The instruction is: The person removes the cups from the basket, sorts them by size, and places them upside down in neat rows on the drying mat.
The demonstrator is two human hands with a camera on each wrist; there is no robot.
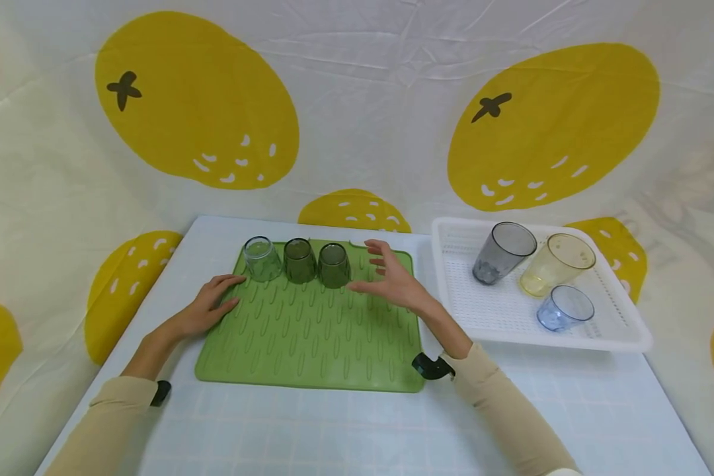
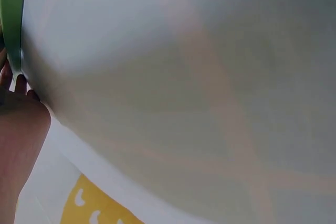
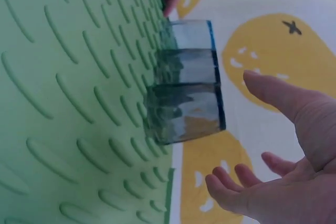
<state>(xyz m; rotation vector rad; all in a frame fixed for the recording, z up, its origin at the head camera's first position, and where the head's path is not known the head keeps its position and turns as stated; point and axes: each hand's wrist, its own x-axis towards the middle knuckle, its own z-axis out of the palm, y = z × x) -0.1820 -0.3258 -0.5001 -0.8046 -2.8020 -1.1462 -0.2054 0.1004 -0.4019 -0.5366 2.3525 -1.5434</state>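
Note:
Three short glasses stand upright in a row at the back left of a green ridged mat (image 1: 309, 344). From left to right they are a pale bluish glass (image 1: 263, 261), a dark grey glass (image 1: 300, 262) and another dark grey glass (image 1: 334, 267). My right hand (image 1: 393, 283) is just right of the last glass, thumb and fingers spread apart around nothing. The right wrist view shows a gap between that hand (image 3: 283, 166) and the nearest glass (image 3: 186, 111). My left hand (image 1: 205, 309) rests at the mat's left edge, its fingertips touching it near the pale glass.
A white perforated tray (image 1: 464, 324) sits to the right, holding a tall grey glass (image 1: 504, 252), a yellow glass (image 1: 556, 264) and a small blue glass (image 1: 565, 309). Behind the table hangs a white cloth (image 1: 369, 119) printed with yellow fruit.

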